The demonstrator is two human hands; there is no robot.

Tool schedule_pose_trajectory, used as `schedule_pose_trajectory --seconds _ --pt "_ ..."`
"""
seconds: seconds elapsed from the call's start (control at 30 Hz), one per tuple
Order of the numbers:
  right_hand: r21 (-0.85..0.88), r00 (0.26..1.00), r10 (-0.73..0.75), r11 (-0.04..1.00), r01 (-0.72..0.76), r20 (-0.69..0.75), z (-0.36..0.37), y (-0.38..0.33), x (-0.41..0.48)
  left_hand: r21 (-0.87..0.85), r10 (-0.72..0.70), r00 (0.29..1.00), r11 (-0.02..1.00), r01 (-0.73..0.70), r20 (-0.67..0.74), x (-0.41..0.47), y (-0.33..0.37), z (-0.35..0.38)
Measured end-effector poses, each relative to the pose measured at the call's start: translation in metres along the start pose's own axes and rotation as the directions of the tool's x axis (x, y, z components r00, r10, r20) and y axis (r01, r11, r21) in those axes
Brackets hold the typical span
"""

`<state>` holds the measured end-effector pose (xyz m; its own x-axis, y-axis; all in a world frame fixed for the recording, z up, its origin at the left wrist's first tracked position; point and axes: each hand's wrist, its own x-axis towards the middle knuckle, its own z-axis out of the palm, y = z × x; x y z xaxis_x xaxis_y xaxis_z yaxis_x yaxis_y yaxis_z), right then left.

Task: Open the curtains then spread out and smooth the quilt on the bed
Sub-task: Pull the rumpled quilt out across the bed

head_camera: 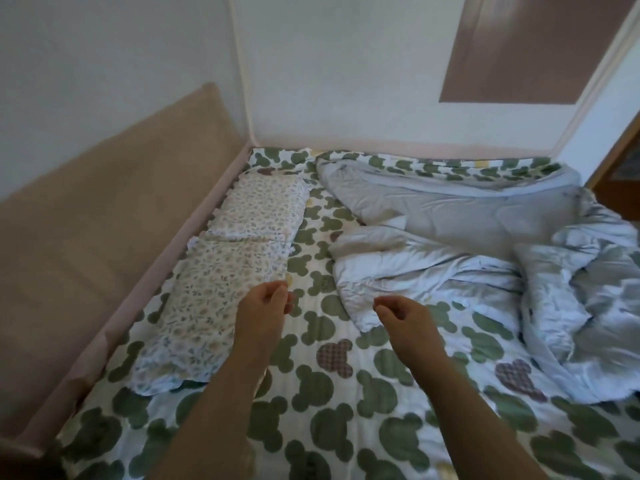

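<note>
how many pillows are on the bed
2. Far floral pillow in the left corner; near floral pillow just before it, both along the padded headboard. The bunched quilt could hide more.

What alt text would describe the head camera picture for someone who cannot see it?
A pale quilt lies crumpled at right, not yet spread over the green-patterned bed sheet. The person's left hand and right hand reach forward above the sheet, loosely curled, holding nothing; two floral pillows lie at left.
</note>
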<state>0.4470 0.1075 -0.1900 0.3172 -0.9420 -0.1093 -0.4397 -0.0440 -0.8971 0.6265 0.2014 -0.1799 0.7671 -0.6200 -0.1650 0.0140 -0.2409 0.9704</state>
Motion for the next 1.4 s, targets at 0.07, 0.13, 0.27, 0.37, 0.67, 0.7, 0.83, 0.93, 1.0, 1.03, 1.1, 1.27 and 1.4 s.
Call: schedule_pose_trajectory --seconds 0.07,0.13,0.27,0.37,0.67,0.7,0.83,0.93,1.0,1.03,1.1,1.27,1.4 --pt "-0.03 0.999 0.044 0.999 -0.045 -0.03 0.011 0.008 0.012 0.028 -0.008 0.999 1.0 0.007 0.054 0.026 -0.008 0.007" --pt "-0.065 0.996 0.076 0.995 -0.079 -0.048 0.018 0.018 0.025 0.04 -0.023 0.995 0.999 0.019 0.099 0.047 -0.015 0.019" --pt "-0.07 0.988 0.136 0.988 -0.141 -0.068 0.032 0.048 0.064 0.09 -0.033 0.99 0.996 0.021 0.136 0.089 -0.031 0.05" --pt "-0.089 0.98 0.189 0.977 -0.193 -0.054 0.044 0.076 0.098 0.102 -0.064 0.987 0.994 0.049 0.148 0.122 -0.047 0.075" --pt "-0.13 0.972 0.235 0.963 -0.236 -0.025 0.083 0.161 0.211 0.12 -0.165 0.967 0.982 0.144 0.195 0.216 -0.125 0.154" --pt "-0.134 0.972 0.236 0.962 -0.236 -0.02 0.088 0.169 0.222 0.12 -0.181 0.963 0.98 0.159 0.2 0.225 -0.133 0.163" --pt "-0.163 0.969 0.246 0.956 -0.244 -0.01 0.112 0.213 0.265 0.159 -0.215 0.944 0.971 0.179 0.248 0.262 -0.18 0.195" --pt "-0.249 0.967 0.255 0.938 -0.242 0.019 0.129 0.249 0.292 0.226 -0.206 0.943 0.963 0.147 0.261 0.286 -0.218 0.219" --pt "-0.341 0.965 0.256 0.913 -0.224 0.052 0.139 0.274 0.308 0.256 -0.235 0.933 0.953 0.165 0.273 0.301 -0.24 0.236" --pt "-0.393 0.965 0.253 0.896 -0.208 0.067 0.144 0.286 0.316 0.278 -0.245 0.929 0.946 0.167 0.277 0.31 -0.251 0.244" --pt "-0.496 0.96 0.257 0.851 -0.172 0.107 0.154 0.313 0.33 0.323 -0.269 0.917 0.931 0.169 0.296 0.324 -0.279 0.26" --pt "-0.733 0.965 0.173 0.68 0.03 0.199 0.175 0.361 0.362 0.391 -0.351 0.897 0.891 0.231 0.269 0.339 -0.323 0.289" --pt "-0.828 0.97 0.119 0.548 0.116 0.214 0.184 0.392 0.379 0.38 -0.447 0.84 0.867 0.322 0.308 0.351 -0.351 0.308"
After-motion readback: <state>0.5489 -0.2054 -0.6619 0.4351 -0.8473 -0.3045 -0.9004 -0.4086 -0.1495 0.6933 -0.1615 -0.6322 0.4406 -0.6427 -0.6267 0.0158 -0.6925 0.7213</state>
